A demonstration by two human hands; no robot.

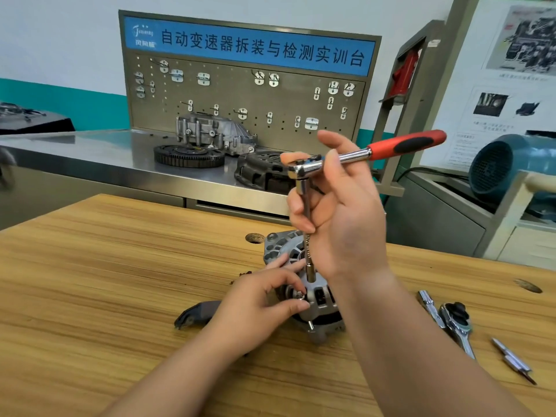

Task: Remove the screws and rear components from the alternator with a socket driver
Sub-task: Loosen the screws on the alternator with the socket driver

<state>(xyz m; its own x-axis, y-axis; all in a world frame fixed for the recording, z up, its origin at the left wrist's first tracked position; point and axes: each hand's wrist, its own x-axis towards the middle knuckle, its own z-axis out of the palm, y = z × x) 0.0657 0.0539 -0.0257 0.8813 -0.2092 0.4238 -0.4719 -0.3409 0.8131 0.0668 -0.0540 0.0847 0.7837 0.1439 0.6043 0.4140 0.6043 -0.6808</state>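
The grey alternator (279,248) stands on the wooden table (120,266), rear end toward me. My right hand (340,212) grips a socket driver (310,260) by its extension bar; its chrome ratchet head and red-and-black handle (406,144) stick out up and to the right. The socket at the lower end hovers just above the rear housing. My left hand (258,299) pinches a small metal screw or nut (301,296) between thumb and fingertips at the alternator's rear. A dark plastic cover (195,316) lies on the table left of the alternator, partly hidden by my left wrist.
A second ratchet (457,323), an extension bar (430,307) and a bit driver (514,362) lie on the table to the right. Behind stands a steel bench (90,152) with a flywheel (189,156), clutch parts and a pegboard (246,94). A blue motor (499,167) sits at far right.
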